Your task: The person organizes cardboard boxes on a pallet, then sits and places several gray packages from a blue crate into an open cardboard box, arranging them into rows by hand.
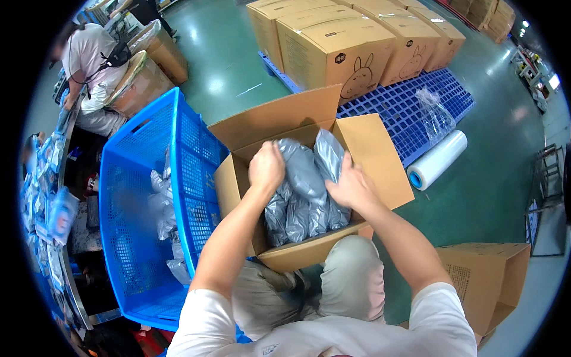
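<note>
Left hand (266,166), one: mine, curled closed, gripping the upper left corner of the top bag (302,174), as far as the knuckles let me tell.

Right hand (355,184), one: mine, fingers half bent against the lower end of the second bag (328,153); whether it pinched the plastic or only pressed it, I could not tell.

Grey bags: both of these lay inside the box (309,253), above a lower row of bags (297,219) set side by side along the near wall.

State of filling, my judgement: well along. Lower row in place; top bag and second bag not yet settled flat; flaps all unfolded. More grey bags (166,208) lay in the blue basket (199,178); whether they belonged in this box, I could not say.

Edges: far flap (279,116) stood up; right flap (375,160) leaned outward. My knee (352,268) was close against the near wall, the basket close on the left, so little room at either side.

Open room: above the box, free for lifting. Green floor (470,208) beyond the right flap, bounded by a roll of clear wrap (437,160), a blue pallet (386,110) bearing closed cartons (333,44), and an empty-looking open carton (485,285) near my right arm.
</note>
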`<state>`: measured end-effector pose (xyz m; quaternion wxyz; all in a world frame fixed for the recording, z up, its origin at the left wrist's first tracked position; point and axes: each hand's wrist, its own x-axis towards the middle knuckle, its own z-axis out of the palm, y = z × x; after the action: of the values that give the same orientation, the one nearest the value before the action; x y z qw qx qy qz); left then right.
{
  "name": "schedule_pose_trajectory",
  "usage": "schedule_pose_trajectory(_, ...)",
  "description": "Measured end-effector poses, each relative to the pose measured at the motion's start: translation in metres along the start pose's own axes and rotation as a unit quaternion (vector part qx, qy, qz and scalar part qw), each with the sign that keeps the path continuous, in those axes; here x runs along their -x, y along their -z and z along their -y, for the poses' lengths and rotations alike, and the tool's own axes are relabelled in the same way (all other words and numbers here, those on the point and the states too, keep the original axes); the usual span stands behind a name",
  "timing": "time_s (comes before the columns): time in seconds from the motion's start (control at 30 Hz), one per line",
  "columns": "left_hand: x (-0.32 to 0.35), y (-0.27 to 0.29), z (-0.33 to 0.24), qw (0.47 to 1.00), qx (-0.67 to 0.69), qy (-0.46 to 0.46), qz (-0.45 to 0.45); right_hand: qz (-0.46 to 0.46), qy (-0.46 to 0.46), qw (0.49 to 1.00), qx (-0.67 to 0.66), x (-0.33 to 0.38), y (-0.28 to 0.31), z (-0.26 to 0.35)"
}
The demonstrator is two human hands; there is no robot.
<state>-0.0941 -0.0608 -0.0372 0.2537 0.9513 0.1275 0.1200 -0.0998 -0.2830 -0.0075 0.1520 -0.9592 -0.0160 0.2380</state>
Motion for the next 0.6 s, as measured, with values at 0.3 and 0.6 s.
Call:
schedule_pose_trajectory(0.3, -0.012, -0.144, 0.036, 0.980, 0.193, 0.020, 0.038, -0.197, 0.166, 0.937, 0.236, -0.091, -0.107, -0.040)
schedule_pose_trajectory(0.6, -0.067, -0.134, 0.029, 0.955, 0.030, 0.073, 0.285, -0.263, 0.223, 0.923, 0.170, -0.099, -0.133, -0.059)
